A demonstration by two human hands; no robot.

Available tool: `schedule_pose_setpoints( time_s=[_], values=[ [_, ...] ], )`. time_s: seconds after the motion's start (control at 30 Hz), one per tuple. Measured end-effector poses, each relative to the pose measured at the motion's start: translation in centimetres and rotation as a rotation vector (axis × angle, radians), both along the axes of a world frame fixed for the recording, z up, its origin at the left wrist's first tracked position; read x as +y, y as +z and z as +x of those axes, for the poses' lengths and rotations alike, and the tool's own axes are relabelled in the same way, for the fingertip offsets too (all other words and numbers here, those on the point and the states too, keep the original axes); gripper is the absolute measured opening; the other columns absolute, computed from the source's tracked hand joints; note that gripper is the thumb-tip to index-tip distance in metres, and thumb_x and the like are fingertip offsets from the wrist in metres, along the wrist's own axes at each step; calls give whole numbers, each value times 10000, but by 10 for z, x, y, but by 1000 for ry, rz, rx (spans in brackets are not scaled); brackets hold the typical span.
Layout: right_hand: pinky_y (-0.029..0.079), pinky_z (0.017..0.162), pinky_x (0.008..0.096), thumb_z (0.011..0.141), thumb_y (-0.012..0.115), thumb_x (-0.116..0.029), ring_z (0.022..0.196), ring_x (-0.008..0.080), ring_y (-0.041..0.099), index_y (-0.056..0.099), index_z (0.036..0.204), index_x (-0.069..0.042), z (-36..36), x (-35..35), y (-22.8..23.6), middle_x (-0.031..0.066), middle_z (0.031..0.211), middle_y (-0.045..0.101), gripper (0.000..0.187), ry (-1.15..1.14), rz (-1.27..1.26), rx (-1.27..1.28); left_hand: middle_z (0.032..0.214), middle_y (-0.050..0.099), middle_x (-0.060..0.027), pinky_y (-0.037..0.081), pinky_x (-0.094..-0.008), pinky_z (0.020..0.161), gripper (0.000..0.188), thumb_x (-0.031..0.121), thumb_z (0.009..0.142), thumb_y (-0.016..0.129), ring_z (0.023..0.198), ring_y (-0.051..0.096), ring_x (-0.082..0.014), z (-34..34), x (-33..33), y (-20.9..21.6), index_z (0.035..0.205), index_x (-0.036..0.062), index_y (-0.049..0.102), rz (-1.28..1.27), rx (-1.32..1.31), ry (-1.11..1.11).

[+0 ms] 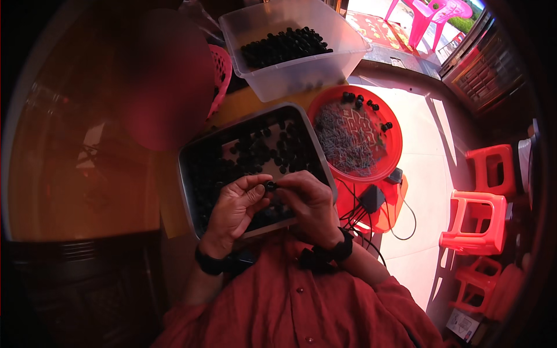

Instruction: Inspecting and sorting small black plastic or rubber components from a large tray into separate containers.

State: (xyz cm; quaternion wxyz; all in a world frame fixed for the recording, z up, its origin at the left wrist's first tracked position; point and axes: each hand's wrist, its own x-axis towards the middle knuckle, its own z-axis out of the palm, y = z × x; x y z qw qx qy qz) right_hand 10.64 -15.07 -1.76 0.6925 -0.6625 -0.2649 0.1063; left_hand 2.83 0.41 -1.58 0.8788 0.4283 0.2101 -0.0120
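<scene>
A small round black part (270, 185) is pinched between the fingertips of my left hand (235, 209) and my right hand (313, 200). Its exact kind is too small to make out. Both hands are closed on it, over the near side of a grey-rimmed tray (317, 142). Many similar black parts (255, 148) lie scattered in that tray, some of them hidden under my hands. To the right of the tray, a red basin (397, 139) holds a heap of thin grey pin-like pieces (345, 148), with several black parts near its far rim.
Beyond the tray stands a translucent plastic tub (278, 81) with a pile of black pieces. A pink basket (220, 75) is left of it. Cables and a black adapter (371, 199) lie below the basin on a red stool. Several red stools (478, 223) stand at right.
</scene>
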Motion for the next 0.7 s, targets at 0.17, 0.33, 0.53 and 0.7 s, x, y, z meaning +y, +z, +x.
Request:
schedule_pose_setpoints(
  time_s=[0.17, 0.33, 0.53, 0.7],
  values=[
    [479, 660, 261, 749, 646, 58, 762, 181, 624, 646, 889, 5, 2, -1, -2, 88, 829, 613, 149, -9, -5, -26, 979, 634, -34, 525, -220, 765, 214, 53, 894, 567, 851, 619, -105, 2, -2, 2, 1104, 26, 604, 15, 5, -12],
    [477, 644, 254, 742, 657, 56, 746, 164, 613, 651, 893, 5, 1, -1, -3, 81, 824, 608, 159, 16, -5, 26, 990, 630, -43, 525, -223, 767, 213, 39, 893, 565, 857, 615, -106, 1, -3, 2, 1101, 17, 604, 53, -5, -9],
    [451, 597, 212, 770, 657, 36, 686, 80, 580, 657, 901, -2, 1, -2, -6, 39, 820, 596, 137, 112, 60, 380, 1032, 622, -44, 524, -216, 772, 228, 44, 888, 573, 874, 610, -103, -1, -2, 4, 1114, 18, 592, 91, -41, -17],
    [448, 589, 189, 808, 656, -14, 672, 60, 573, 650, 951, -5, 3, -1, -1, 25, 822, 628, 143, 180, 116, 520, 1028, 622, -47, 521, -220, 771, 226, 36, 884, 575, 876, 611, -104, -1, -2, 6, 1109, 15, 591, 84, -54, -41]
  ],
)
